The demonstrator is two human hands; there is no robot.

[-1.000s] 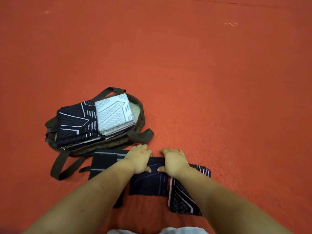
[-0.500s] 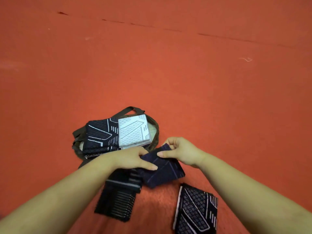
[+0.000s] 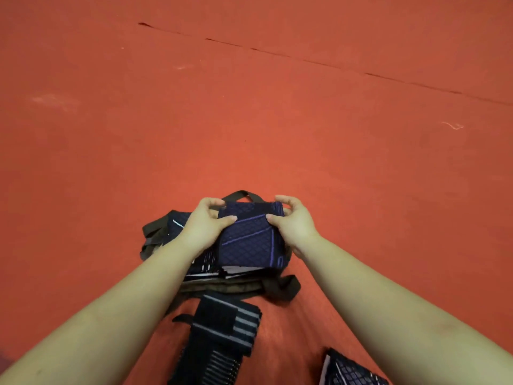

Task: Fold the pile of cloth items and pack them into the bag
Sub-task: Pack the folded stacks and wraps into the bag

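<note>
Two bare hands work over one dark olive fabric bag with webbing straps that lies open on the red-orange carpeted floor. One folded navy cloth with a quilted diamond weave and thin purple lines sits on top of the stack already in the bag. The left hand grips its left edge, thumb on the top face and fingers curled over the far corner; the right hand grips the right edge the same way, so the two hands stand apart with the cloth clamped between them. The cloth is a rough rectangle whose long axis runs from the person outward, its far short edge toward the bag's top strap and its near short edge toward the person.

Under it, one black folded cloth with white line markings shows at the bag's left side, and thin pale edges of further folded pieces show beneath; how many, I cannot tell.

Two more cloths lie on the floor outside the bag: one black cloth with grey stripes just in front of it, and one dark cloth with a white grid pattern at the lower right, cut off by the frame.
</note>
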